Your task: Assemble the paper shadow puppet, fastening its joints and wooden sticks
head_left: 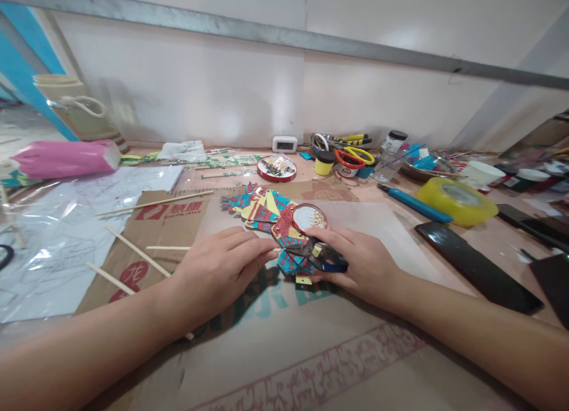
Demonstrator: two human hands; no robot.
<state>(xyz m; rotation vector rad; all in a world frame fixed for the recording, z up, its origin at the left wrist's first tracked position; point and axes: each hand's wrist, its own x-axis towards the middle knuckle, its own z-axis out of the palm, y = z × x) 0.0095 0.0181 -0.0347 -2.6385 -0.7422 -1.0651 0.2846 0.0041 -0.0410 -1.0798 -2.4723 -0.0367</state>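
My left hand [226, 268] is closed in a pinch, its fingertips beside the jaws of the pliers. A thin wooden stick [168, 248] runs behind that hand, and a pale tip shows at the fingertips in line with it. Closed around the dark handles of the pliers [317, 254] is my right hand [362, 263]; the jaws point left toward the pinch. Under the pliers lies a red, blue and yellow painted jointed figure [262, 206], partly covered. A small round red-rimmed dish [310, 217] with tiny gold pieces rests against it, just above the right hand's fingers.
Several wooden sticks [133, 242] lie on cardboard [155, 221] at left. Behind stand a dish of small beads [276, 168], a digital clock [284, 143] and paint jars [324, 162]. At right are a blue cutter [415, 202], yellow tape [457, 198] and a black phone [478, 265].
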